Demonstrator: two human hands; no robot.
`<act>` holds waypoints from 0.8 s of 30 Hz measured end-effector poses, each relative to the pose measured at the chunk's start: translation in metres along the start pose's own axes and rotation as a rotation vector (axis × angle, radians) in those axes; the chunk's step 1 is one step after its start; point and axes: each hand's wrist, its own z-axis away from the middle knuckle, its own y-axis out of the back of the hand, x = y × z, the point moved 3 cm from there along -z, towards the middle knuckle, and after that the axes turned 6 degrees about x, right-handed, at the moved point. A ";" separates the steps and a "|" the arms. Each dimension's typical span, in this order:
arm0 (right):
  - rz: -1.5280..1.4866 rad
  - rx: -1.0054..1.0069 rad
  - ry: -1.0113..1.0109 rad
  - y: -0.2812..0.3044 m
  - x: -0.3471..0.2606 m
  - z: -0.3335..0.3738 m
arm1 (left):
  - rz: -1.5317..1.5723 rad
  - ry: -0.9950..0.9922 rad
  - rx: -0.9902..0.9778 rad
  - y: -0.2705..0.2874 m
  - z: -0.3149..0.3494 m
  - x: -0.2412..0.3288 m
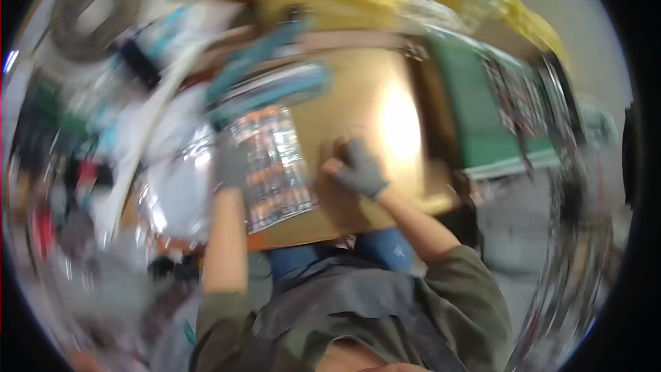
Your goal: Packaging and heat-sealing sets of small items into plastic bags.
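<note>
a clear packet with rows of orange and dark pieces [279, 179] lies at the near left of the brown work surface [348, 96]. the gloved left hand [231, 162] is at its left edge; blur hides whether its fingers grip. the gloved right hand [363, 169] is right of the packet, fingers partly bent; i cannot tell whether it holds anything. a teal object [282, 86] lies just beyond the packet.
</note>
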 end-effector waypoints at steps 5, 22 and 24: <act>0.162 0.520 0.015 0.147 0.053 0.107 | -0.096 -0.589 0.223 -0.029 0.088 0.057; 0.214 -0.003 0.223 0.253 0.012 0.178 | 0.848 0.512 -1.273 -0.127 0.215 0.124; 0.366 -0.009 0.479 0.228 -0.009 0.178 | 0.389 0.391 -1.277 -0.136 0.250 0.124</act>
